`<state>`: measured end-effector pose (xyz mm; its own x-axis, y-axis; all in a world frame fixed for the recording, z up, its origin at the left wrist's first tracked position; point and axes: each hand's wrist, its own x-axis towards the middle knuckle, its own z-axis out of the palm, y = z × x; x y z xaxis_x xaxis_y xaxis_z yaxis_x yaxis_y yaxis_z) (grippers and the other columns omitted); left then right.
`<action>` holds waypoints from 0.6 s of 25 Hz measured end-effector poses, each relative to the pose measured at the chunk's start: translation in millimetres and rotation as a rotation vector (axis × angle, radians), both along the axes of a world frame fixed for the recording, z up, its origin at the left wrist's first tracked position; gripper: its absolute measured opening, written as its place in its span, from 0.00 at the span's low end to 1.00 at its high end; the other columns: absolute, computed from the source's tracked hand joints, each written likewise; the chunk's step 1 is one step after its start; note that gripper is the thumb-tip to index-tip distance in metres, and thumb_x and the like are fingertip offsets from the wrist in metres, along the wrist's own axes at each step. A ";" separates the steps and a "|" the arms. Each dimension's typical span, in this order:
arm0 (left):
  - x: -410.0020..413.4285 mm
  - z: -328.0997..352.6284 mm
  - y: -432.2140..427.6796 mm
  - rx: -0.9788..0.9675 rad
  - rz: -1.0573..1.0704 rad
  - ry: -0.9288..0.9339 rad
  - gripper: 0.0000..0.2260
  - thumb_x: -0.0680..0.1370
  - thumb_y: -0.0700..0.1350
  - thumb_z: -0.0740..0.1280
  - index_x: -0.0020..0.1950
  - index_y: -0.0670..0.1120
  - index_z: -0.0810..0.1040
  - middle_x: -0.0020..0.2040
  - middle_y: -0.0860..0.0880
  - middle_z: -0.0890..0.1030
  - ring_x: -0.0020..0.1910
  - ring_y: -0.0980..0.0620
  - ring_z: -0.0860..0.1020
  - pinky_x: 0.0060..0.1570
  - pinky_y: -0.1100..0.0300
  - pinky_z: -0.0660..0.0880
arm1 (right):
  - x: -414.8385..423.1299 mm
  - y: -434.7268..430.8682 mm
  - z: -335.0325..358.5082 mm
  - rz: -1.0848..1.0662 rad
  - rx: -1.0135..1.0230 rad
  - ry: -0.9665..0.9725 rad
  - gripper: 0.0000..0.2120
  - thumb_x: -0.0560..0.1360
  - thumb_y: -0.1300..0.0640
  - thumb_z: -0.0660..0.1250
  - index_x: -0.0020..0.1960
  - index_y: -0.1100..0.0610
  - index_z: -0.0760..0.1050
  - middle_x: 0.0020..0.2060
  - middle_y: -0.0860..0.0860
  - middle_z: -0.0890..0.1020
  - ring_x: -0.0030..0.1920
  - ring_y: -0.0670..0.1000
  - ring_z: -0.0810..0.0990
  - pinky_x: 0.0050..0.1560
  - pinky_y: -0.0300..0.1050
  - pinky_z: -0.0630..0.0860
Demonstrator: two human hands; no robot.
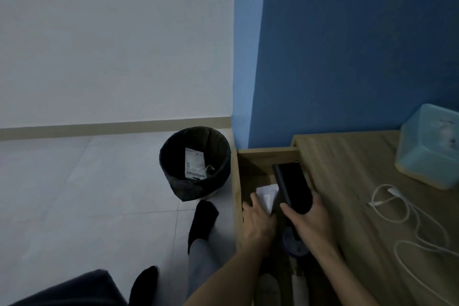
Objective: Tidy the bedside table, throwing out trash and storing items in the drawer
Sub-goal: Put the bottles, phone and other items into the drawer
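The wooden bedside table (pixel 347 169) stands at the right with its drawer (pixel 250 156) pulled open to the left. My right hand (pixel 313 218) grips a flat black device (pixel 293 186), like a power bank or phone, over the open drawer. My left hand (pixel 258 221) reaches into the drawer, fingers spread, touching a white object (pixel 267 194). More items lie dim and blurred deeper in the drawer. A white charging cable (pixel 407 216) lies loose on the tabletop.
A black-lined trash bin (pixel 196 161) holding white paper stands on the tiled floor left of the drawer. A pale teal box (pixel 427 149) sits at the table's back right. My feet in dark socks (pixel 202 218) are by the drawer. Blue wall behind.
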<state>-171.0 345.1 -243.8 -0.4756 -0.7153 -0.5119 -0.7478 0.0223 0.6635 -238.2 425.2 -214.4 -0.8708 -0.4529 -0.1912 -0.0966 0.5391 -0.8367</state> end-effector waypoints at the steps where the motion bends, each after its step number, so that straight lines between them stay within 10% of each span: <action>1: 3.3 0.3 1.5 -0.007 -0.018 -0.008 0.37 0.75 0.56 0.65 0.77 0.52 0.48 0.74 0.41 0.58 0.73 0.43 0.61 0.71 0.48 0.63 | 1.6 -1.5 -7.1 -0.011 0.003 -0.052 0.29 0.67 0.55 0.74 0.65 0.59 0.68 0.59 0.58 0.77 0.58 0.58 0.76 0.51 0.45 0.71; 15: -29.0 -35.1 -12.4 -0.054 -0.089 -0.038 0.30 0.79 0.48 0.62 0.77 0.52 0.48 0.70 0.43 0.66 0.66 0.46 0.70 0.63 0.53 0.70 | -38.0 -25.5 -79.0 0.061 0.671 0.125 0.39 0.71 0.52 0.70 0.73 0.60 0.53 0.70 0.61 0.65 0.65 0.59 0.71 0.57 0.50 0.72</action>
<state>-200.0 332.7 -278.9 -0.5198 -0.6978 -0.4929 -0.7659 0.1249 0.6308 -276.3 399.7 -293.4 -0.8815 -0.3204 -0.3467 -0.2174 0.9275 -0.3043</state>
